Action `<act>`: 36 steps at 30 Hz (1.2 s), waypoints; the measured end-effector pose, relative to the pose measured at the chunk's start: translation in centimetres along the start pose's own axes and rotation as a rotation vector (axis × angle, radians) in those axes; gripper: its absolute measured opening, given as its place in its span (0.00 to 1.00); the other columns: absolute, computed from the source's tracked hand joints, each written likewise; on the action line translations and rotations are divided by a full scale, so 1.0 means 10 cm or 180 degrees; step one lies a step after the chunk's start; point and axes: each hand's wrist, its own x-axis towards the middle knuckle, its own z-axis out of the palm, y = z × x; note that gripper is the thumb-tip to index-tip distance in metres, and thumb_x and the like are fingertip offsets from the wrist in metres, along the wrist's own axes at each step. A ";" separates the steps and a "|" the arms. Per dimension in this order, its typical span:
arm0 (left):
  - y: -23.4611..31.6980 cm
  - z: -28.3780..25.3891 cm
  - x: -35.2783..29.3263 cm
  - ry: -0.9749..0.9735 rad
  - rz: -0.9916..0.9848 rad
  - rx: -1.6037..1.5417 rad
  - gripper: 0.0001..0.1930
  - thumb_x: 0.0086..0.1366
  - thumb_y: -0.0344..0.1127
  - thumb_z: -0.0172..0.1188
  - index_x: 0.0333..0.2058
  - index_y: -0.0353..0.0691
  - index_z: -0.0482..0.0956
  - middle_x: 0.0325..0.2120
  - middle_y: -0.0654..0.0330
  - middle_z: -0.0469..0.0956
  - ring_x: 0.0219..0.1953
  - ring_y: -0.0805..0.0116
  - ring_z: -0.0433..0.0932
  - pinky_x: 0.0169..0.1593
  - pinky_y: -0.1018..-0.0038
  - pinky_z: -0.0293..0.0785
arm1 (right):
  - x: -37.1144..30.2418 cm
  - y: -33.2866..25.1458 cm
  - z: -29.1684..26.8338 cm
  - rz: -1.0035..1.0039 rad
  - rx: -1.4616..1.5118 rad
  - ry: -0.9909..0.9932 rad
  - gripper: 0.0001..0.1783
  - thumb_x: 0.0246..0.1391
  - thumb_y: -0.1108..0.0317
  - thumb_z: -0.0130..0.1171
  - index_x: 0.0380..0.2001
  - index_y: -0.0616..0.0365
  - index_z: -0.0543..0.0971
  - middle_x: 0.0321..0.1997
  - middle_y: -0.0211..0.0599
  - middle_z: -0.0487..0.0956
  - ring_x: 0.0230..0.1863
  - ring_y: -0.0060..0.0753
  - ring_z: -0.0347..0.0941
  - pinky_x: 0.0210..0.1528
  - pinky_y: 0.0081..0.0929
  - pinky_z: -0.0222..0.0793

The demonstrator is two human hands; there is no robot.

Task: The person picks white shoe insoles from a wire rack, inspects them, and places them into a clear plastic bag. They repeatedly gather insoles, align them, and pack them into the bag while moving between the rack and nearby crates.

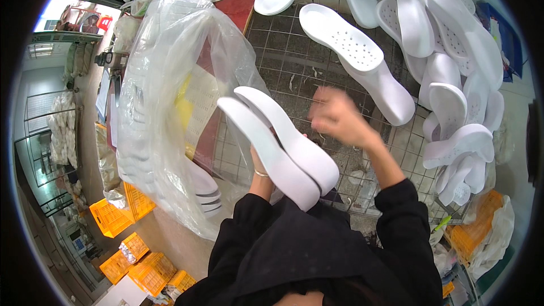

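Two white soles in hand over the wire-grid desk

Closest in, the left hand (259, 171) grips a pair of white soles (283, 144) from below, sole against sole, tips pointing away. Just right of that pair the right hand (338, 118) hovers, blurred, fingers loosely open, holding nothing. Left of the pair hangs a clear plastic bag (170, 96); beyond it, loose white soles (362, 62) lie scattered on the desk (283, 68).

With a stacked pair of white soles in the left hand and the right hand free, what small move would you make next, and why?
Probably lower the pair of white soles into the clear plastic bag. The left hand grips them from below right beside the bag, which already holds stacked soles, while the right hand hovers empty, blurred, over the wire mesh table.
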 end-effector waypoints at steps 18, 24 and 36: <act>0.18 -0.18 -0.01 0.0383 0.0337 0.1425 0.50 0.59 0.77 0.32 0.67 0.39 0.51 0.64 0.53 0.59 0.62 0.56 0.64 0.65 0.60 0.59 | -0.36 0.42 -0.86 0.3173 -0.2313 0.0204 0.56 0.32 0.52 0.73 0.65 0.58 0.59 0.59 0.51 0.68 0.60 0.46 0.66 0.62 0.32 0.59; 0.08 0.22 -0.35 0.0625 0.0676 0.4386 0.38 0.65 0.53 0.52 0.65 0.35 0.54 0.61 0.51 0.62 0.57 0.59 0.68 0.60 0.67 0.63 | -0.98 0.56 -0.63 0.2148 0.4257 -0.0747 0.40 0.47 0.51 0.61 0.60 0.62 0.68 0.56 0.39 0.74 0.55 0.28 0.70 0.60 0.27 0.60; -0.17 0.16 0.10 -0.0201 0.0519 0.3702 0.44 0.59 0.37 0.63 0.66 0.34 0.44 0.58 0.50 0.63 0.56 0.64 0.66 0.57 0.69 0.65 | -1.01 -0.07 0.06 0.2362 0.0177 0.0420 0.37 0.43 0.54 0.65 0.57 0.59 0.72 0.61 0.52 0.69 0.59 0.47 0.69 0.59 0.35 0.64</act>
